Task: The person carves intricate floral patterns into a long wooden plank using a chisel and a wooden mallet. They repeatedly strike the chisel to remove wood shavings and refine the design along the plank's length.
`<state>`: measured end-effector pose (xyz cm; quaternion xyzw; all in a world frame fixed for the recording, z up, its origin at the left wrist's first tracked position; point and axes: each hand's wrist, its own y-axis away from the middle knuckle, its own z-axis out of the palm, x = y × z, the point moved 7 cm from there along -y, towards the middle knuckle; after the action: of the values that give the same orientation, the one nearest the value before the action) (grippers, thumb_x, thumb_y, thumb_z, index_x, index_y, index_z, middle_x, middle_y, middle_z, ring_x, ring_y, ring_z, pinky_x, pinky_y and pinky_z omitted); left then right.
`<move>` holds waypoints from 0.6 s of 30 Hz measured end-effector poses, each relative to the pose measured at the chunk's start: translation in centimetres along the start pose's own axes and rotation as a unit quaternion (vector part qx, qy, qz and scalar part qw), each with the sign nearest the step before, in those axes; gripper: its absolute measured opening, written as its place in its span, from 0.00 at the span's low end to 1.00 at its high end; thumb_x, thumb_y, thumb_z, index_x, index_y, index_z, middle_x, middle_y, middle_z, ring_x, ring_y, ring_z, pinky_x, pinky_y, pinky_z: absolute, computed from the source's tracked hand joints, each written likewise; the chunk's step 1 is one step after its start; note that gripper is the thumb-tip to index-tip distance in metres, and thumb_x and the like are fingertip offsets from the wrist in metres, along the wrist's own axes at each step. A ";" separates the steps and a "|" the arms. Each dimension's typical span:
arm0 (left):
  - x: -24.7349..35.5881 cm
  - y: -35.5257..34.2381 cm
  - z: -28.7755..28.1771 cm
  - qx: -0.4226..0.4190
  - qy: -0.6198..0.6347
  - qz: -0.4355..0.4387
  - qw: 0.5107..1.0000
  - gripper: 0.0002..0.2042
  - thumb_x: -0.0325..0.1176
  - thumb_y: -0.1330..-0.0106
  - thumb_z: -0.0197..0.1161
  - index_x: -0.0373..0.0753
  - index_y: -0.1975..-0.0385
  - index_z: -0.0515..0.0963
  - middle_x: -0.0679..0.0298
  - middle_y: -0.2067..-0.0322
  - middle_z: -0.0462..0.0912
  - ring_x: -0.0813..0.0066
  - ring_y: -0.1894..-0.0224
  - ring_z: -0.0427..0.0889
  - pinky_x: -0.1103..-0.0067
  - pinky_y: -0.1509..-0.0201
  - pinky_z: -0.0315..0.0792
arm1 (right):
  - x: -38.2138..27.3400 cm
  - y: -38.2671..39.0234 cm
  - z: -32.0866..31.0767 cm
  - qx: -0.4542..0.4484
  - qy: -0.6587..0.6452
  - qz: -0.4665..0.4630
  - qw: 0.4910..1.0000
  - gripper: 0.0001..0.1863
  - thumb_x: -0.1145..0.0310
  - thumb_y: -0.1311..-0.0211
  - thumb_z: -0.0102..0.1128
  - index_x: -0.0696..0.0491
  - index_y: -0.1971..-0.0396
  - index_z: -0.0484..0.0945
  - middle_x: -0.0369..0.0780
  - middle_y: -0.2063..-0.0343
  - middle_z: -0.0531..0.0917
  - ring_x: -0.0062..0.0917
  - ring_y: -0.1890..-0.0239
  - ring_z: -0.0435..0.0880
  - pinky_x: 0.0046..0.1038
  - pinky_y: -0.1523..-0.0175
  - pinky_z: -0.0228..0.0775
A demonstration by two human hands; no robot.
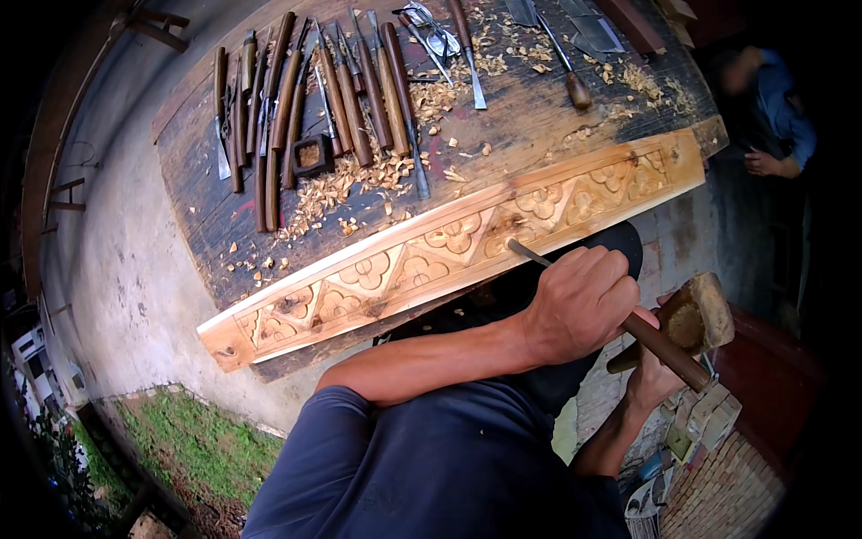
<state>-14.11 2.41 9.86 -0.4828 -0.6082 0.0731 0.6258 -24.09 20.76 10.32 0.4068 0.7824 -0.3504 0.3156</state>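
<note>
In the head view, the carved board (452, 235) lies slanted along the near edge of the workbench (503, 162), its face cut with a zigzag and lobed flowers. The left hand (582, 301) is just off its near edge, fingers clamped around a carving chisel (669, 351) whose tip meets the carved face right of the middle. Nearer the body than the board, the right hand (654, 375) is beside a wooden mallet (709, 310) and seems to hold it; its fingers are partly hidden, so I cannot tell how tightly. Beyond the board lie a row of wood-handled tools (348, 103) and curled shavings (337, 193). The board looks stiff and fairly weighty, its thin ridges likely to chip, so it is best held by its plain ends or long edges. The chisel should feel light and rigid, best gripped by its smooth handle, clear of the tip.
</note>
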 end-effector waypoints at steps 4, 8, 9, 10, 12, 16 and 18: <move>-0.1 -0.3 0.1 0.020 -0.004 -0.011 1.000 0.24 0.46 0.45 0.78 0.40 0.78 0.66 0.61 0.75 0.62 0.62 0.76 0.69 0.69 0.73 0.63 | 0.7 0.1 -0.3 0.004 0.000 -0.028 1.000 0.23 0.78 0.40 0.76 0.63 0.45 0.80 0.44 0.52 0.86 0.25 0.57 0.86 0.31 0.50 0.80; -0.1 -0.3 0.0 0.012 -0.006 -0.023 1.000 0.23 0.45 0.45 0.78 0.41 0.77 0.66 0.61 0.75 0.63 0.62 0.76 0.70 0.69 0.73 0.63 | -0.2 -0.7 -1.4 0.026 -0.041 -0.018 0.999 0.26 0.79 0.40 0.76 0.65 0.43 0.77 0.48 0.50 0.85 0.27 0.58 0.85 0.32 0.50 0.82; -0.1 -0.3 0.0 0.010 -0.006 -0.024 1.000 0.23 0.44 0.45 0.79 0.41 0.77 0.66 0.62 0.75 0.63 0.62 0.76 0.70 0.69 0.73 0.63 | -0.7 -0.9 -1.9 0.046 -0.077 -0.033 0.995 0.27 0.80 0.40 0.76 0.65 0.42 0.76 0.49 0.50 0.84 0.28 0.58 0.85 0.32 0.50 0.83; -0.1 -0.3 0.2 0.009 -0.006 -0.026 1.000 0.23 0.44 0.45 0.79 0.41 0.77 0.66 0.62 0.75 0.62 0.62 0.76 0.70 0.69 0.73 0.63 | -1.3 -1.1 -2.4 0.066 -0.112 -0.048 0.990 0.27 0.80 0.40 0.75 0.65 0.41 0.75 0.50 0.51 0.84 0.29 0.58 0.85 0.33 0.49 0.84; -0.2 -0.4 0.2 0.009 -0.009 -0.030 0.999 0.23 0.43 0.45 0.79 0.41 0.77 0.66 0.62 0.75 0.62 0.62 0.76 0.70 0.69 0.73 0.63 | -1.5 -1.2 -3.4 0.091 -0.160 -0.059 0.981 0.28 0.84 0.39 0.74 0.68 0.40 0.73 0.53 0.50 0.84 0.32 0.57 0.86 0.36 0.49 0.86; -0.2 -0.7 0.4 0.009 -0.013 -0.041 0.999 0.23 0.42 0.44 0.79 0.41 0.77 0.66 0.61 0.75 0.62 0.62 0.76 0.70 0.69 0.74 0.63 | -2.9 -0.3 -4.3 0.127 0.038 -0.140 0.981 0.24 0.89 0.37 0.70 0.75 0.42 0.76 0.56 0.50 0.86 0.37 0.52 0.89 0.38 0.45 0.89; -0.3 -0.7 0.3 0.011 -0.013 -0.045 0.999 0.23 0.41 0.44 0.79 0.41 0.77 0.66 0.61 0.75 0.62 0.62 0.76 0.70 0.68 0.74 0.63 | -3.0 -0.5 -4.9 0.137 0.025 -0.147 0.979 0.29 0.89 0.38 0.71 0.76 0.38 0.70 0.61 0.46 0.83 0.40 0.53 0.88 0.39 0.44 0.88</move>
<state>-14.79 1.94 10.10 -0.4473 -0.6368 0.0578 0.6254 -24.11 23.24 15.56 0.3356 0.7858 -0.4867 0.1816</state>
